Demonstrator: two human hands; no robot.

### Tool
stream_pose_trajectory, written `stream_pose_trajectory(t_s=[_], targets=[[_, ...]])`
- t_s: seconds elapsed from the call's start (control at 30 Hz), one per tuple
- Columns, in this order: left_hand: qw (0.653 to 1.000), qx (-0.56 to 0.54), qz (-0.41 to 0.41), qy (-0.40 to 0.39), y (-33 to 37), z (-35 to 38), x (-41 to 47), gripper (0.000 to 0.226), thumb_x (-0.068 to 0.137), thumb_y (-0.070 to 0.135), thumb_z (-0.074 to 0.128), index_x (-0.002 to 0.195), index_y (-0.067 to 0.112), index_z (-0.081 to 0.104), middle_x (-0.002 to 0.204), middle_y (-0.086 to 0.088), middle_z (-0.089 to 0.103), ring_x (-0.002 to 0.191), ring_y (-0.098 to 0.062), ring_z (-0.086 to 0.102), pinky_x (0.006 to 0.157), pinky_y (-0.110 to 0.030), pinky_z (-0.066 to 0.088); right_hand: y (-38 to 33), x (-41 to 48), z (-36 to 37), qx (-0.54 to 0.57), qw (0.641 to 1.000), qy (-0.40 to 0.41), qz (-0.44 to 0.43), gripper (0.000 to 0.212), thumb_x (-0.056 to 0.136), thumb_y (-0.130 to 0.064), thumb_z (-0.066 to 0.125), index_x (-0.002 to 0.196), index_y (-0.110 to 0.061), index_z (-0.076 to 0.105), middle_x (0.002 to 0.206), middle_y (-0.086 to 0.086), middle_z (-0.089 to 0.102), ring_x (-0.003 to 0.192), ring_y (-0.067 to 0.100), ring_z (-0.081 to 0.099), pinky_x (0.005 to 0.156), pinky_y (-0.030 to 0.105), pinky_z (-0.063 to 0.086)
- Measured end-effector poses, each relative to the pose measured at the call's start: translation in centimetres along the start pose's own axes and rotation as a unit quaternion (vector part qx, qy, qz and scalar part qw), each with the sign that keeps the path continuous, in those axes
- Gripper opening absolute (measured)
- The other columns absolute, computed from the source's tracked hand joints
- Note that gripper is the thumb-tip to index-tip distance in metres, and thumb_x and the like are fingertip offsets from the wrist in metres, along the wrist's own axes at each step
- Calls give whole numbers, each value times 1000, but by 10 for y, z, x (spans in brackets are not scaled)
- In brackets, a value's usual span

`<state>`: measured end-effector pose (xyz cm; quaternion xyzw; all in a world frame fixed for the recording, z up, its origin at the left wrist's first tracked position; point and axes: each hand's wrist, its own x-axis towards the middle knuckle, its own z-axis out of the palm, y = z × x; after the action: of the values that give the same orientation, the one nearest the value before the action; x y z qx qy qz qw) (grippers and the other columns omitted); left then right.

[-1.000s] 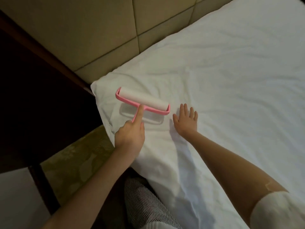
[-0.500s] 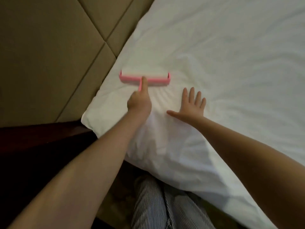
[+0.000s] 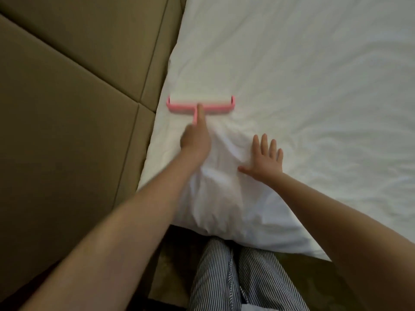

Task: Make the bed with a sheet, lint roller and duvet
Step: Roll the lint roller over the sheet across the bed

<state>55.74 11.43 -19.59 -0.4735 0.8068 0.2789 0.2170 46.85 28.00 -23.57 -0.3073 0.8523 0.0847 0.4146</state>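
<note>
left hand (image 3: 195, 140): clenched round the handle of the pink lint roller (image 3: 200, 103), forefinger along it | roller: on the white sheet (image 3: 303, 90) near the bed's headboard-side edge | right hand (image 3: 265, 158): flat, fingers spread, pressing sheet near the corner

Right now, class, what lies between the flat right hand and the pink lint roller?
Only white sheet, bunched into creases; the head view shows nothing else between the right hand and the lint roller.

Bedroom: white-sheeted bed (image 3: 314, 86) against padded headboard (image 3: 67, 108).
</note>
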Motion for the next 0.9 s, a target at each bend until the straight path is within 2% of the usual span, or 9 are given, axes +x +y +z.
stream_pose_trajectory(t_s=[0.1, 0.2, 0.27, 0.33, 0.5, 0.63, 0.73, 0.9], targets=[[1000, 3, 4, 2, 5, -35, 27, 58, 99, 14, 27, 150, 26, 3, 117, -24, 54, 104, -38, 54, 72, -35, 32, -3, -1, -7, 19, 1000, -8, 10, 95, 87, -57, 51, 150, -20, -10, 157, 6, -17, 144, 33, -13, 115, 46, -3], [999, -4, -11, -51, -9, -19, -31, 62, 97, 12, 29, 150, 29, 1, 113, -24, 57, 99, -38, 57, 70, -35, 34, -3, -1, -16, 30, 999, -26, 15, 93, 88, -58, 49, 150, -21, -9, 157, 5, -17, 144, 33, -14, 115, 46, -4], [995, 4, -24, -100, -22, 4, -87, 68, 96, 9, 31, 149, 30, -4, 104, -21, 59, 91, -35, 58, 68, -36, 37, -2, 0, -19, 44, 998, -38, 14, 98, 85, -59, 53, 150, -22, -11, 157, 5, -19, 144, 33, -15, 115, 47, -5], [993, 2, -40, -113, -30, 14, -105, 69, 96, 10, 31, 149, 33, -7, 100, -18, 58, 88, -33, 58, 70, -37, 40, -2, 2, -18, 42, 998, -44, 8, 105, 81, -62, 57, 149, -23, -14, 156, 6, -22, 143, 33, -18, 115, 48, -6], [1000, 17, -3, -24, 0, -13, -17, 60, 99, 12, 26, 150, 28, 0, 116, -24, 56, 103, -39, 56, 82, -41, 41, 2, 2, -11, 25, 999, -28, -8, 111, 78, -64, 59, 147, -26, -19, 155, 6, -26, 142, 33, -22, 114, 48, -10], [1000, 21, 7, 15, 32, -30, 20, 61, 99, 12, 31, 151, 24, 1, 113, -24, 56, 100, -39, 55, 73, -37, 35, 9, 2, -6, 27, 999, 7, -26, 105, 80, -64, 56, 148, -27, -15, 156, 4, -21, 143, 30, -18, 114, 48, -11], [1000, 2, -9, 26, 12, 7, -31, 60, 99, 12, 30, 150, 25, 1, 108, -24, 59, 97, -40, 56, 72, -38, 36, 18, 0, -1, 10, 998, 28, -49, 103, 82, -63, 54, 149, -27, -15, 157, 2, -21, 144, 28, -18, 114, 47, -11], [998, -24, -63, -17, -37, 86, -154, 70, 97, 12, 33, 142, 36, -16, 96, -18, 60, 90, -34, 61, 80, -43, 48, 36, -13, 18, -24, 996, 46, -70, 105, 81, -66, 53, 148, -25, -17, 156, 3, -24, 143, 26, -20, 114, 46, -11]])
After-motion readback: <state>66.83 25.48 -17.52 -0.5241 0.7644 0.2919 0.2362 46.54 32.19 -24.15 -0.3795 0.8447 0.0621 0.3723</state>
